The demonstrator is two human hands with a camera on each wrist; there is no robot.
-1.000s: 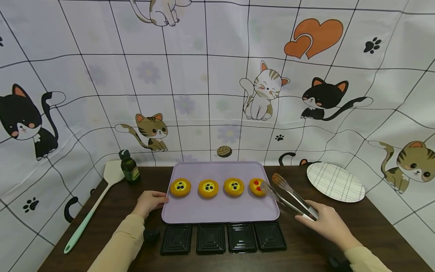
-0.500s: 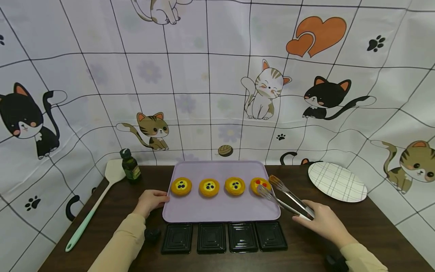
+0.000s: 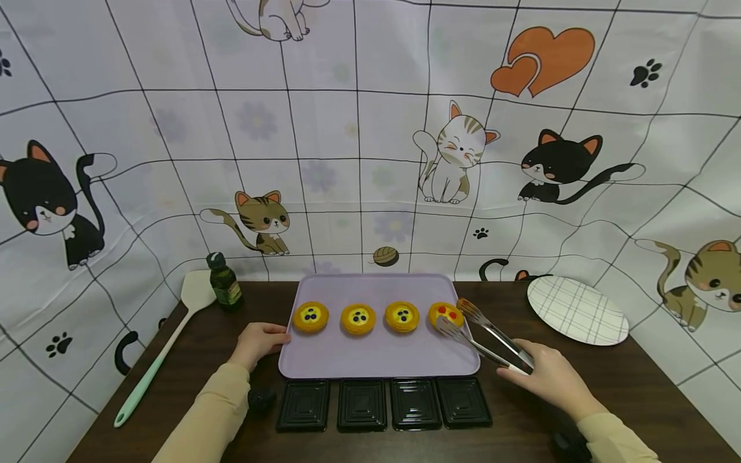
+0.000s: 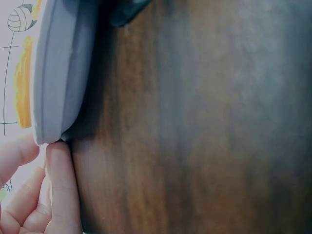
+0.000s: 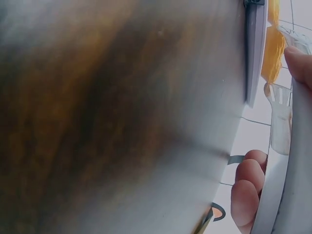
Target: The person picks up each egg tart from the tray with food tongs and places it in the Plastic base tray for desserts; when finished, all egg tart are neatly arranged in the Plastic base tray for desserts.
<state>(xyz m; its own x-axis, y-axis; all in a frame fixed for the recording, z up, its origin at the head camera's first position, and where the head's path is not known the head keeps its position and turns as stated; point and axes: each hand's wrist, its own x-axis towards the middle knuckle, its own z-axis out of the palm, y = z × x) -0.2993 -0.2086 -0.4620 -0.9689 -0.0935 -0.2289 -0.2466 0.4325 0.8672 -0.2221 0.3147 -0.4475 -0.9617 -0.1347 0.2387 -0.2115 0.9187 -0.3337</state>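
A lilac tray (image 3: pixel 376 354) lies on the table, bearing a row of yellow egg tarts. Three tarts, such as the leftmost one (image 3: pixel 311 317), have dark dots; the rightmost tart (image 3: pixel 446 315) has red dots. My left hand (image 3: pixel 257 345) pinches the tray's left rim, thumb and finger meeting at the edge in the left wrist view. My right hand (image 3: pixel 550 376) grips metal tongs (image 3: pixel 492 334). Their spread tips stand on either side of the red-dotted tart, one overlapping its front and the other at its right. In the right wrist view the tongs (image 5: pixel 280 136) reach toward the orange tart side (image 5: pixel 273 53).
Several black square dishes, one of them (image 3: pixel 303 405) at far left, line the tray's front. At left lie a spatula with green handle (image 3: pixel 153 370) and a dark green bottle (image 3: pixel 226 285). An oval checked plate (image 3: pixel 579 310) lies at back right. A cat-print sheet hangs behind.
The tongs in my right hand have moved slightly left, bringing their tips around the red-dotted tart. My left hand has stayed at the tray rim.
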